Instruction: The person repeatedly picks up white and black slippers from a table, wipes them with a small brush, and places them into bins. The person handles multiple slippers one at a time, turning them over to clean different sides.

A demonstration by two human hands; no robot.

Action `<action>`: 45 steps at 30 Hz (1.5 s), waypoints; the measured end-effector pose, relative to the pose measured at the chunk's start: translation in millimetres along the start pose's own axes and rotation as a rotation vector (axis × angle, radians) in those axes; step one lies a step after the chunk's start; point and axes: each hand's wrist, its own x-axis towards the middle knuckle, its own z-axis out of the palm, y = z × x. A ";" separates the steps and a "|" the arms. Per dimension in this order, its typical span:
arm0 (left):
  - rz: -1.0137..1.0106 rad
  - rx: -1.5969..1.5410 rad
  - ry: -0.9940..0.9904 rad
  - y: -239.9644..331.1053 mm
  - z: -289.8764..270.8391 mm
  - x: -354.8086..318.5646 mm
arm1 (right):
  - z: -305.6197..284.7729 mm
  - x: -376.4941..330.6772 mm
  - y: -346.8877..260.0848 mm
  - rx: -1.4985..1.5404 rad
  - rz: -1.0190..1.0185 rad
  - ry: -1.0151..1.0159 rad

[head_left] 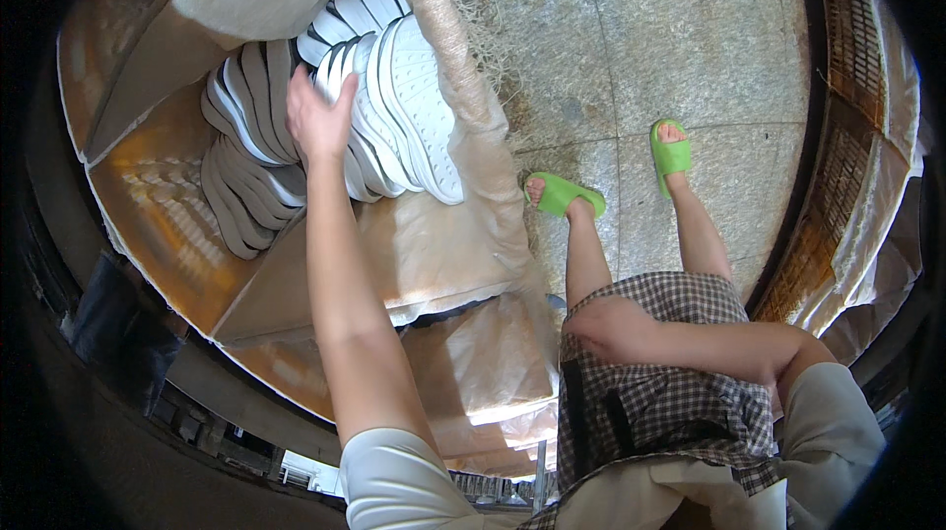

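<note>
My left hand (320, 116) reaches into a cloth-lined bin and rests among packed shoe soles. Its thumb is spread away from the fingers, and the fingertips are partly hidden among the soles. Right of the hand stands a row of white soles (419, 101), the outermost with a dotted face. Grey-brown soles (236, 185) and a few white ones lean in a row to its left. Bent across my lap, my right hand (601, 328) lies against the checked apron (670, 392); its fingers are hidden.
Thin fabric partitions (286, 284) divide the bin, whose padded, frayed rim (463, 106) runs beside the stone floor (552, 37). My feet are in green slides (567, 197) on that floor. Lattice-sided crates (838, 156) line the right.
</note>
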 end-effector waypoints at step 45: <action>-0.236 -1.279 1.077 143.5 -661.4 -224.3 | -217.9 -217.2 -149.0 -0.474 0.233 0.404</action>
